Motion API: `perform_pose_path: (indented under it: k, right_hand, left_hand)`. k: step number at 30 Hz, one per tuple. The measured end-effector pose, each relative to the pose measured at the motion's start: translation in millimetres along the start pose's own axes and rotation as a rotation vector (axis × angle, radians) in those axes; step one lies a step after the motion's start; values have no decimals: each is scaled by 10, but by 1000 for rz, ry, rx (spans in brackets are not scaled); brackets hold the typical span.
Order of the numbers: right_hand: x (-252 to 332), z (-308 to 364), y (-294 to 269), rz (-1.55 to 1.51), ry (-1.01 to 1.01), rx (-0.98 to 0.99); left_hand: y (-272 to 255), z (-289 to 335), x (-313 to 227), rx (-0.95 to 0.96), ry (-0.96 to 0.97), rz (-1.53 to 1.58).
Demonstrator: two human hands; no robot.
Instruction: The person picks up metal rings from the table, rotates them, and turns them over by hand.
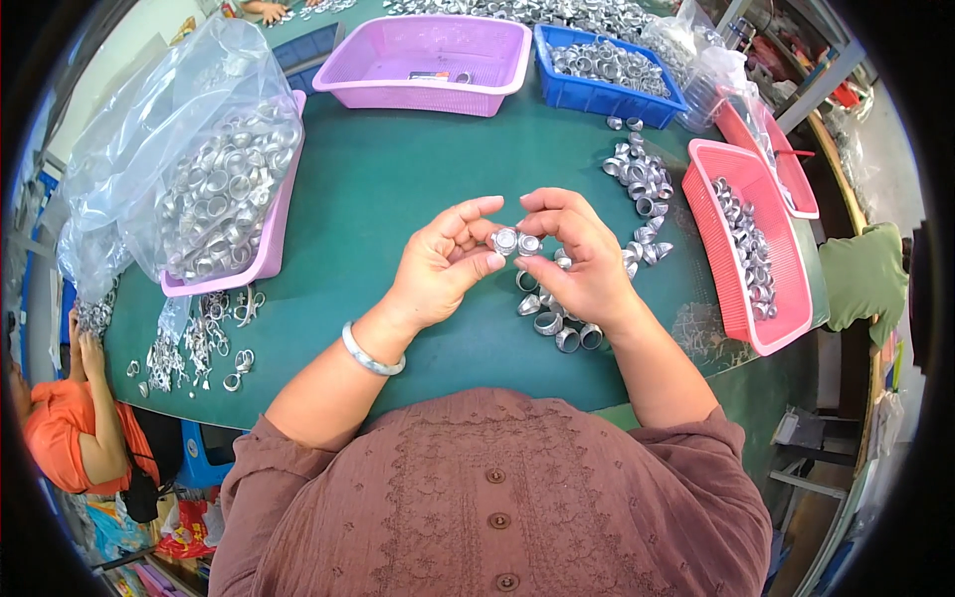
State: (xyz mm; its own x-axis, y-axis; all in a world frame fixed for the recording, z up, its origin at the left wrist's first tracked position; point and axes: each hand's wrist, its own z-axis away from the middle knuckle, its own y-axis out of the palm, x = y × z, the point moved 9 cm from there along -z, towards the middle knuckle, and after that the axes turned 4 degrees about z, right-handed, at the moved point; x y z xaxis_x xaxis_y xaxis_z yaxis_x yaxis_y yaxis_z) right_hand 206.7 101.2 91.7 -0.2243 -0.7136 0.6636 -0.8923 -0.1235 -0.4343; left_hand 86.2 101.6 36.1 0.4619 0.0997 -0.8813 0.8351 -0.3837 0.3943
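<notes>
Over the near part of the green table point(398, 159), a silver-coloured ring point(504, 241) is pinched by the left hand point(438, 261), thumb against fingers; a second ring point(530, 245), alongside it, is pinched by the right hand point(585, 264). Contact between the two can't be told. Loose rings point(567, 339) are scattered below the right hand. To the right, more are held in a pink basket point(784, 239); left, a clear bag point(199, 90) of rings is seated in a purple basket point(282, 224). Farther out, a blue tray point(612, 102) is heaped with rings.
</notes>
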Motion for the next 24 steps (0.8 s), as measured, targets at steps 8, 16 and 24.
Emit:
perform_pose_path:
  k: [8, 16, 24]
  right_hand:
    - [-18, 8, 8, -19, 1, 12]
    - [-170, 43, 49, -286, 134, -12]
    - [-455, 145, 173, -994, 610, 38]
  left_hand:
    - [28, 13, -78, 16, 87, -182]
    - [15, 12, -92, -9, 104, -148]
    - [-64, 6, 132, -54, -171, 331]
